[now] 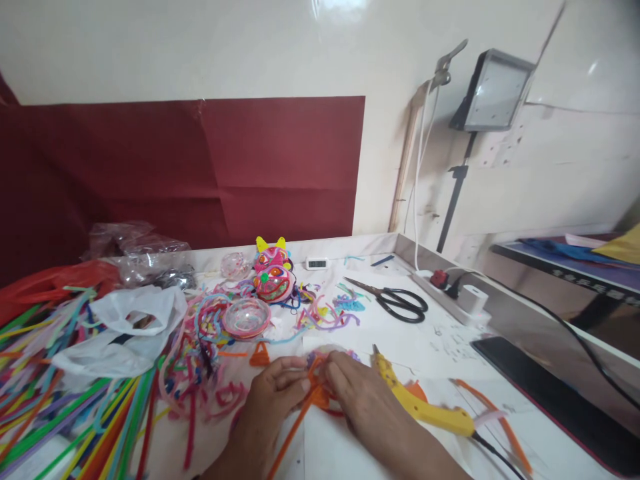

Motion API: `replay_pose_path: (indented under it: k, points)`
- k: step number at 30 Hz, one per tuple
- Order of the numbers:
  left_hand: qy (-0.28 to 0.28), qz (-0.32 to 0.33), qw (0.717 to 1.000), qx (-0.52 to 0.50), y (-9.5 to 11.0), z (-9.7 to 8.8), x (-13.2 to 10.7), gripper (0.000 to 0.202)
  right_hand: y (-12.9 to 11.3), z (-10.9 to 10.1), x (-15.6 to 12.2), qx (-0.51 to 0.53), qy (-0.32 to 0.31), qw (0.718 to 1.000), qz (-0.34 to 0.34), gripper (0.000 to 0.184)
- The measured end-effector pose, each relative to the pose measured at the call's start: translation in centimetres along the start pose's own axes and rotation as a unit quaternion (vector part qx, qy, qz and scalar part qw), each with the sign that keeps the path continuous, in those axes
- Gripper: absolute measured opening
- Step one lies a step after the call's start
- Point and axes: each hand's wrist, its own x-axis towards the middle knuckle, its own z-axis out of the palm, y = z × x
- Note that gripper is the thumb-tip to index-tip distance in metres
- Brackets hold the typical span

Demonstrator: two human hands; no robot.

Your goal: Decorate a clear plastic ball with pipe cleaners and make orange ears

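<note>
My left hand (275, 397) pinches an orange pipe cleaner (293, 435), whose long tail runs down toward the front of the table. My right hand (357, 397) is closed on the same orange piece, which looks folded at the fingertips. Under the fingers lies a round, partly hidden thing with a purple edge. A small folded orange triangle (259, 355) rests just beyond my left hand. Right of my right hand lies a yellow hot glue gun (425, 408), its nozzle pointing away. Black-handled scissors (400, 303) lie farther back.
Colourful decorated round figures (274, 283) stand at the back beside a clear dish (245, 319). Bundles of pipe cleaners (110, 427) and a white plastic bag (135, 313) crowd the left. A power strip (457, 310) and a long black slab (545, 400) lie right.
</note>
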Motion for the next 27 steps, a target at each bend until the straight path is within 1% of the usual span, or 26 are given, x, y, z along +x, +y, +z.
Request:
replay_pose_path:
  k: [3,6,8,12,16,18,22,24,27]
  points:
    - [0.000,0.011,1.000,0.007,0.3,0.0,-0.4,0.025,-0.1,-0.1,0.1,0.036,-0.009,0.998,0.041,0.025]
    - [-0.005,0.005,0.999,-0.031,0.5,0.3,-0.9,0.025,-0.6,-0.4,0.2,0.098,-0.013,0.991,0.088,0.019]
    - [0.007,-0.002,0.999,-0.040,0.6,0.5,-1.1,0.025,-1.0,-0.7,0.4,0.137,-0.009,0.983,0.120,0.014]
    - [0.033,-0.006,0.998,-0.053,0.7,1.1,-1.2,0.025,-1.5,-1.4,0.7,0.196,0.013,0.965,0.175,0.014]
    - [0.023,-0.002,0.997,-0.072,0.8,1.3,-0.9,0.030,-1.4,-1.3,0.8,0.254,0.049,0.945,0.200,0.014]
    - [0.023,0.007,0.997,-0.068,0.8,1.3,-0.7,0.034,-1.3,-1.2,0.8,0.283,0.063,0.933,0.213,0.014]
    - [0.055,0.013,0.997,-0.055,1.2,1.6,-0.5,0.037,-1.2,-1.2,1.0,0.333,0.078,0.904,0.258,0.015]
    - [0.064,0.017,0.997,-0.045,1.6,1.8,-0.7,0.035,-1.1,-1.1,1.1,0.365,0.080,0.886,0.275,0.016]
    - [0.063,0.024,0.997,-0.029,2.1,2.1,-1.1,0.034,-0.9,-0.8,1.1,0.425,0.078,0.852,0.296,0.018]
